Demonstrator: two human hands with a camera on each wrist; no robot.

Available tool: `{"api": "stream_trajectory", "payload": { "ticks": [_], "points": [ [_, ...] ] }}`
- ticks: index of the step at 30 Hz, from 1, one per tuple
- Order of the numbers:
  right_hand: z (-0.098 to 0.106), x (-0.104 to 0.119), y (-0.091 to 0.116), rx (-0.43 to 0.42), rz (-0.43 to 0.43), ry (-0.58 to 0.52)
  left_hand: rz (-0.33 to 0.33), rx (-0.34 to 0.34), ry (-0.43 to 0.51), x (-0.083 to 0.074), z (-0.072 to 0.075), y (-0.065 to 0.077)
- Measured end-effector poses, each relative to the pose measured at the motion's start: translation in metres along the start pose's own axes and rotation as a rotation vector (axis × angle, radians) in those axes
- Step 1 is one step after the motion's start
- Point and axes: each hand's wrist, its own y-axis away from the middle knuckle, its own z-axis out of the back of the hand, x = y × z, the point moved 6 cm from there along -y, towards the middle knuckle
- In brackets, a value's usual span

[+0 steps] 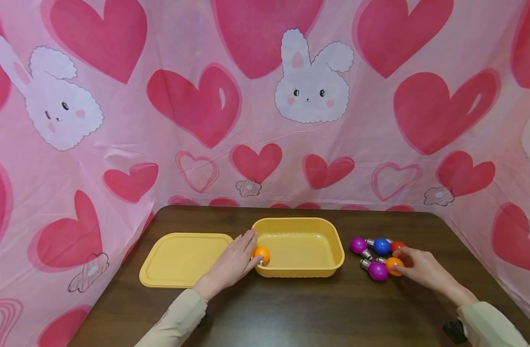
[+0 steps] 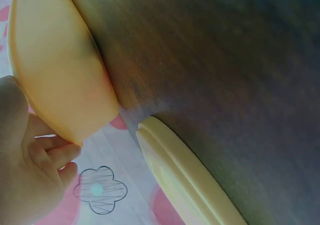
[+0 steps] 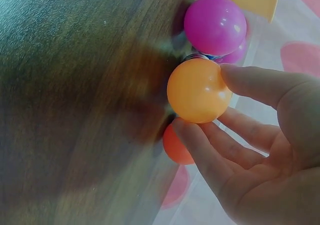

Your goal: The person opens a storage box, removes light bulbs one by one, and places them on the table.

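A yellow box (image 1: 299, 271) stands on the table with one orange light bulb (image 1: 262, 254) inside at its left end. My left hand (image 1: 233, 258) holds the box's left end, thumb over the rim; in the left wrist view the fingers bend against the outer wall. Over at the right, my right hand (image 1: 425, 270) pinches another orange light bulb (image 3: 200, 91) between thumb and fingers. Around it lie purple bulbs (image 1: 378, 271), a blue bulb (image 1: 382, 246) and a red bulb (image 3: 176, 145), partly hidden by the fingers.
Left of the box, a flat yellow lid (image 1: 182, 260) lies on the dark wooden table (image 1: 317, 313). A pink cloth (image 1: 256, 125) with hearts and rabbits hangs behind the table and along its sides.
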Motion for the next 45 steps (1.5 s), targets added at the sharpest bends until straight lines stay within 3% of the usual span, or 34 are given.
{"api": "stream_trajectory", "payload": {
  "ticks": [6, 20, 45],
  "points": [
    [-0.0005, 0.0003, 0.0006, 0.022, -0.029, -0.047, 0.003, -0.001, -0.002, 0.0004, -0.0006, 0.0004],
    [-0.0026, -0.0007, 0.0012, 0.045, -0.044, -0.044, 0.006, 0.008, -0.009, 0.0007, -0.0018, 0.0005],
    [0.0013, 0.0033, 0.0013, 0.02, -0.005, -0.013, 0.007, 0.01, -0.003, 0.0009, -0.0008, 0.0001]
  ]
}}
